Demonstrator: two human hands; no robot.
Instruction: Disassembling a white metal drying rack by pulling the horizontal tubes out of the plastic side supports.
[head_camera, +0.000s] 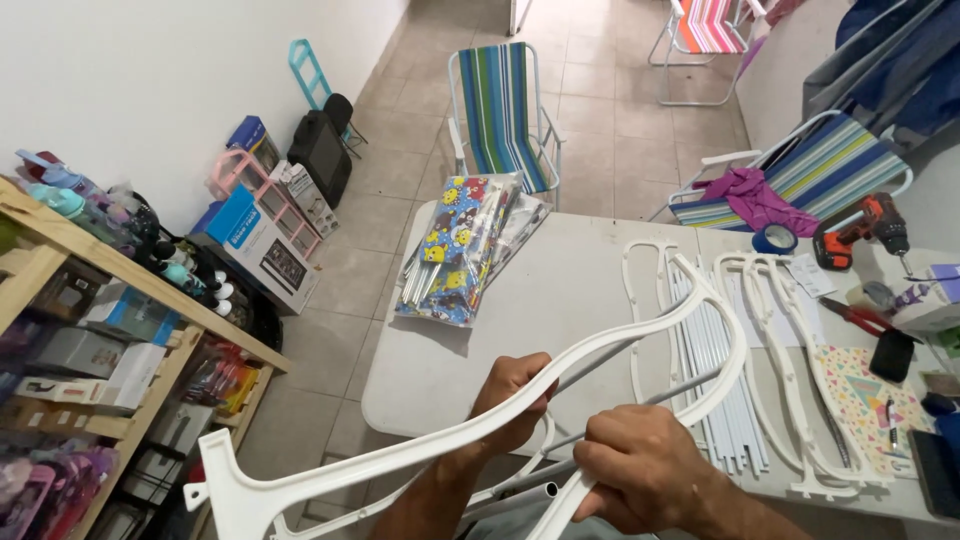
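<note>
My left hand grips a long curved white plastic frame piece near its middle; the piece runs from the lower left up to the table's centre. My right hand is closed around a second white frame piece and a thin grey metal rod at the bottom edge. Both hands sit over the near edge of the white table. A bundle of white rods lies just to the right of my right hand.
More white curved frames lie on the table's right, with a colourful printed fabric pack, blue tape roll, red drill, pliers and patterned paper. Striped folding chairs stand behind. A wooden shelf is at left.
</note>
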